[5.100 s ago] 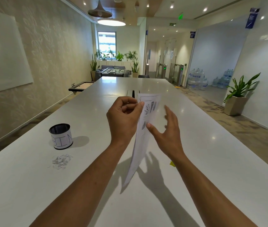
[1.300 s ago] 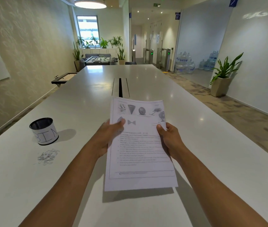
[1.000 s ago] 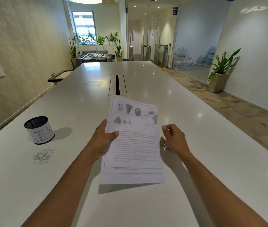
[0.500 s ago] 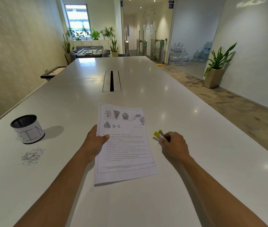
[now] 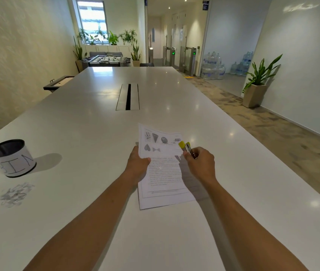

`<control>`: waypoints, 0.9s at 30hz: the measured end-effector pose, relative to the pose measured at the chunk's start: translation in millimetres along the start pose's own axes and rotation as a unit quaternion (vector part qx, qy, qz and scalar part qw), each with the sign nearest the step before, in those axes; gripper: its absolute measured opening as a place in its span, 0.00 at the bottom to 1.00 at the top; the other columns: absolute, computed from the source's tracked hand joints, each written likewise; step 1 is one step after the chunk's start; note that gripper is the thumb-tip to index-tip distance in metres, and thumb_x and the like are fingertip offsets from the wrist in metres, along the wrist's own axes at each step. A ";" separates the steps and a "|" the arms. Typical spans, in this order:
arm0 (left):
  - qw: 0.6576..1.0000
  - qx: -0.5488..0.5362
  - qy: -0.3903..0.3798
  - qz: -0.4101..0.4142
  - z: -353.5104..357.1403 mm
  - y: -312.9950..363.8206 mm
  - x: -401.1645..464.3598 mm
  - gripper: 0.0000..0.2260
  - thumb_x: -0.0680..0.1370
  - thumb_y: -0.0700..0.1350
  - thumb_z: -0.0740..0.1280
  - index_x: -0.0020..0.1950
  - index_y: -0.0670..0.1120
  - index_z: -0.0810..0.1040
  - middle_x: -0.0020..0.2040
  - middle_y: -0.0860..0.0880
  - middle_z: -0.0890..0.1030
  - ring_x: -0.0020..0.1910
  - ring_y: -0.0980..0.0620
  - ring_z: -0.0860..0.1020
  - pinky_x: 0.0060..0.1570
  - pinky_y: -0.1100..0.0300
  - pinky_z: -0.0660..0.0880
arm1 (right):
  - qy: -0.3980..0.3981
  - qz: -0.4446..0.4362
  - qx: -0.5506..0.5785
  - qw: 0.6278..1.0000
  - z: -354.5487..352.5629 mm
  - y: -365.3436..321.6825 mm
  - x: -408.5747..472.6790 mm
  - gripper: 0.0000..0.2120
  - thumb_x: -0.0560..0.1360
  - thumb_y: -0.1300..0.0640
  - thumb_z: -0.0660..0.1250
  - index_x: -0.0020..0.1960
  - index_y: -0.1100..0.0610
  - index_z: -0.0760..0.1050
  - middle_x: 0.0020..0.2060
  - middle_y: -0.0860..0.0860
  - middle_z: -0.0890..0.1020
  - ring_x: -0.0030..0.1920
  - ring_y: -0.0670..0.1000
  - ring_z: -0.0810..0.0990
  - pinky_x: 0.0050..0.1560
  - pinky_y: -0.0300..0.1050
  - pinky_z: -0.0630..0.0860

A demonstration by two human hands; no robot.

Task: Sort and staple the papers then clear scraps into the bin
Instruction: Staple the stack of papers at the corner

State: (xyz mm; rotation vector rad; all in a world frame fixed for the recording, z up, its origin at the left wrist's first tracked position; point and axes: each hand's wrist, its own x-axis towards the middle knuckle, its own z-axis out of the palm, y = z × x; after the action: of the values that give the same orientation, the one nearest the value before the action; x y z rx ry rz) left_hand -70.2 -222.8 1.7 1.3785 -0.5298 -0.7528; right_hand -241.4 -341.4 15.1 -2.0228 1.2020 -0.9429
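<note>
A small stack of printed papers with shape drawings on top lies partly lifted over the white table. My left hand grips its left edge, thumb on top. My right hand is closed around a small yellow-tipped stapler, whose jaws sit at the papers' upper right corner. A black tin labelled BIN stands far left, and a pile of grey paper scraps lies just in front of it.
A cable slot runs along the table's middle, beyond the papers. The table's right edge drops to a carpeted floor with a potted plant and stacked water bottles by the wall.
My right hand let go of the papers, picked the stapler up off the table and brought it to the upper right corner. The papers came down towards the table, held by my left hand.
</note>
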 end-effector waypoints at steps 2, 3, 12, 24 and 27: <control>0.991 0.126 0.046 0.024 10.1 -2.8 9.5 0.21 0.77 0.31 0.62 0.69 0.45 0.68 0.63 0.42 0.76 0.56 0.45 0.77 0.56 0.53 0.77 | -0.008 -0.007 -0.015 1.000 8.0 0.9 3.5 0.12 0.74 0.47 0.68 0.41 0.55 0.76 0.33 0.47 0.78 0.35 0.50 0.75 0.34 0.42 0.65; 0.979 0.190 0.063 0.041 14.4 -4.2 13.0 0.22 0.76 0.33 0.63 0.68 0.46 0.68 0.62 0.44 0.77 0.55 0.47 0.76 0.55 0.56 0.75 | -0.016 -0.013 -0.024 0.999 12.7 1.7 4.6 0.12 0.74 0.46 0.68 0.41 0.55 0.76 0.34 0.48 0.79 0.35 0.50 0.75 0.35 0.42 0.65; 0.934 0.324 0.103 0.110 37.2 -17.6 45.0 0.25 0.76 0.35 0.63 0.71 0.51 0.65 0.59 0.44 0.79 0.45 0.50 0.76 0.41 0.59 0.75 | -0.067 -0.047 -0.128 0.988 53.8 10.6 16.6 0.15 0.78 0.47 0.63 0.44 0.59 0.72 0.46 0.56 0.76 0.42 0.53 0.75 0.39 0.45 0.68; 0.826 0.522 0.133 0.169 44.7 -31.2 74.6 0.29 0.76 0.49 0.68 0.73 0.44 0.61 0.69 0.43 0.67 0.67 0.43 0.66 0.63 0.51 0.65 | -0.029 -0.062 -0.212 0.975 70.1 22.9 45.7 0.16 0.78 0.48 0.62 0.54 0.62 0.74 0.50 0.58 0.77 0.49 0.57 0.78 0.45 0.50 0.75; 0.772 0.592 0.079 0.215 37.3 -34.8 68.4 0.24 0.78 0.55 0.63 0.71 0.45 0.66 0.70 0.46 0.69 0.69 0.46 0.65 0.67 0.50 0.63 | -0.024 -0.075 -0.218 0.973 70.4 24.3 50.5 0.16 0.78 0.48 0.62 0.53 0.62 0.75 0.49 0.57 0.77 0.48 0.57 0.78 0.43 0.48 0.74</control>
State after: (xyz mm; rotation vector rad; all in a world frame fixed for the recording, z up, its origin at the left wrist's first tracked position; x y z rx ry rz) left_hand -57.7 -299.4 -33.8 2.3136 -1.2487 0.2048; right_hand -178.8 -387.5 -30.2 -2.4960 1.3336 -0.7361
